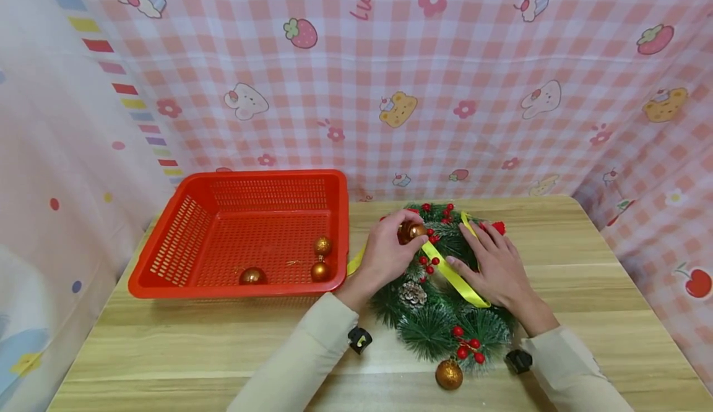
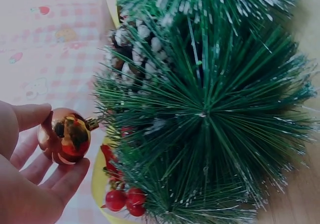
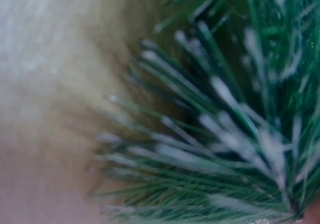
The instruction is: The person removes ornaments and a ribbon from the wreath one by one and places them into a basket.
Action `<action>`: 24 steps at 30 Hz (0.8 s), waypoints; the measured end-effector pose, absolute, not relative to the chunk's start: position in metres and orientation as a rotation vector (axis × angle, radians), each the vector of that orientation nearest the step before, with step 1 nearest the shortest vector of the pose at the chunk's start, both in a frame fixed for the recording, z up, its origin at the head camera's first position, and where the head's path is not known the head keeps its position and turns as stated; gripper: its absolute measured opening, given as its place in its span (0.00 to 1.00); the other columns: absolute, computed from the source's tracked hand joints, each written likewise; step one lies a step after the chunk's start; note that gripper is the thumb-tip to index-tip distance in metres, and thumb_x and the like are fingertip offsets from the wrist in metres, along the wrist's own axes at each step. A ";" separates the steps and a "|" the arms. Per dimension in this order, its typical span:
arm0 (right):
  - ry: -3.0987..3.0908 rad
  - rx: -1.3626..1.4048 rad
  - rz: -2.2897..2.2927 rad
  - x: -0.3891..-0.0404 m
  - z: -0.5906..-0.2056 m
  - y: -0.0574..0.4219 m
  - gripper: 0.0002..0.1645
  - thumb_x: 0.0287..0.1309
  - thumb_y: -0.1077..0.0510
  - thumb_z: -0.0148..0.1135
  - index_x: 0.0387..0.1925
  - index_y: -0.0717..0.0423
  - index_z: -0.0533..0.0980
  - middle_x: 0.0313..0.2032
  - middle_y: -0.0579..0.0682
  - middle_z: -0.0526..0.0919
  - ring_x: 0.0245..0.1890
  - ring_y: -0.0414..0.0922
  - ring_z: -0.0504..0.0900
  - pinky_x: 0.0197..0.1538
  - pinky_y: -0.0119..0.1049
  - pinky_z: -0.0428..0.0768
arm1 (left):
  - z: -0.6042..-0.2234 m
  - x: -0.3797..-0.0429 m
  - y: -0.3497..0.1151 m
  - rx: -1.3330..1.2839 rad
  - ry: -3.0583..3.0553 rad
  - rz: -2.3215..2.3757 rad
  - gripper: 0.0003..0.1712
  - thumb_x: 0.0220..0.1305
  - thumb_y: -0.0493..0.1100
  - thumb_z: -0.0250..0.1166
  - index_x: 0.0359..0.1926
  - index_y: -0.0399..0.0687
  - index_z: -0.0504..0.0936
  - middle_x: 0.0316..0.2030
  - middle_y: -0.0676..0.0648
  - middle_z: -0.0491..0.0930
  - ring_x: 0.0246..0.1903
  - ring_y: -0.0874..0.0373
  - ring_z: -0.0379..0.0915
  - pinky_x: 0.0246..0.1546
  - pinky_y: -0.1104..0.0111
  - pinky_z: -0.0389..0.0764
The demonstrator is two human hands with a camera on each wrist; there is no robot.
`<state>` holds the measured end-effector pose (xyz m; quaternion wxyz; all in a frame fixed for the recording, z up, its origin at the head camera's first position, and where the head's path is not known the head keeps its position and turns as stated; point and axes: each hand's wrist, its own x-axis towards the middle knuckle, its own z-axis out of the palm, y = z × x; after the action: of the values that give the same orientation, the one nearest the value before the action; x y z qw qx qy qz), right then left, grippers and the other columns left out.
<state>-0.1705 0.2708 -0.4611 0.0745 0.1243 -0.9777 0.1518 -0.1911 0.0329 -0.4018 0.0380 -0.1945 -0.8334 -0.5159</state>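
The left hand [image 1: 387, 245] pinches a copper bauble [image 2: 65, 135] between thumb and bent fingers, the grip closed only to the width of the ball; its gold cap [image 2: 92, 123] points toward the wreath [image 1: 426, 334] in the left wrist view; from the head, the bauble is at the wreath's upper left. It looks light and hollow, stiff-shelled and glossy, so probably slick, and likely to crack or dent under a hard squeeze; the ball's widest part, or the cap, seems the place to take hold. The right hand [image 1: 496, 270] rests on the wreath's right side, fingers spread and fairly straight; yellow ribbon [image 1: 457, 282] runs beside and under it, though I cannot tell how firmly it presses; the wreath itself should be light and springy, bristly at the tips.

Counted outward: one bauble in the grip; one wreath, with one cone [image 1: 413, 294] in plain view and four berries [image 1: 462, 352] on its nearest sprig; one textured bauble [image 1: 449, 374] on the table [image 1: 585, 276], just beside the wreath's near edge; one red basket [image 1: 189, 291] to the left, with three baubles [image 1: 253, 276] inside; five baubles showing in all.
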 end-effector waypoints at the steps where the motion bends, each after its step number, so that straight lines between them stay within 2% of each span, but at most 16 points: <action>1: -2.934 0.373 0.454 -0.170 -0.461 0.271 0.49 0.65 0.30 0.51 0.76 0.54 0.57 0.74 0.62 0.59 0.74 0.64 0.50 0.69 0.69 0.49 | -0.403 -0.192 0.034 -0.599 -2.564 -1.573 0.15 0.63 0.40 0.70 0.50 0.47 0.80 0.45 0.48 0.81 0.41 0.57 0.79 0.42 0.70 0.82; 7: -2.930 0.369 0.458 -0.170 -0.461 0.271 0.48 0.66 0.31 0.51 0.76 0.54 0.57 0.73 0.62 0.59 0.74 0.64 0.50 0.69 0.69 0.48 | -0.406 -0.194 0.043 -0.657 -2.567 -1.571 0.15 0.65 0.40 0.68 0.52 0.48 0.80 0.46 0.49 0.81 0.42 0.58 0.79 0.42 0.72 0.81; 15: -2.930 0.366 0.450 -0.170 -0.461 0.270 0.48 0.65 0.31 0.52 0.75 0.54 0.57 0.73 0.62 0.60 0.74 0.63 0.50 0.69 0.69 0.49 | -0.401 -0.190 0.050 -0.749 -2.620 -1.664 0.22 0.69 0.44 0.64 0.63 0.54 0.76 0.53 0.50 0.79 0.44 0.61 0.78 0.40 0.73 0.79; 20: -2.943 0.363 0.444 -0.170 -0.460 0.271 0.48 0.66 0.31 0.50 0.76 0.54 0.57 0.73 0.62 0.59 0.75 0.63 0.49 0.69 0.69 0.49 | -0.401 -0.189 0.054 -0.788 -2.651 -1.665 0.21 0.70 0.44 0.63 0.62 0.52 0.77 0.53 0.50 0.78 0.46 0.60 0.76 0.41 0.75 0.79; 24: -2.933 0.369 0.445 -0.170 -0.461 0.271 0.48 0.66 0.31 0.51 0.75 0.54 0.57 0.73 0.62 0.59 0.74 0.63 0.50 0.68 0.69 0.50 | -0.402 -0.189 0.055 -0.777 -2.656 -1.682 0.20 0.69 0.44 0.63 0.60 0.50 0.78 0.51 0.50 0.80 0.41 0.61 0.76 0.34 0.76 0.78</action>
<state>-0.1698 0.2709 -0.4607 0.0759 0.1230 -0.9783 0.1486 -0.1886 0.0553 -0.4019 -0.0481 -0.2396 -0.8193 -0.5187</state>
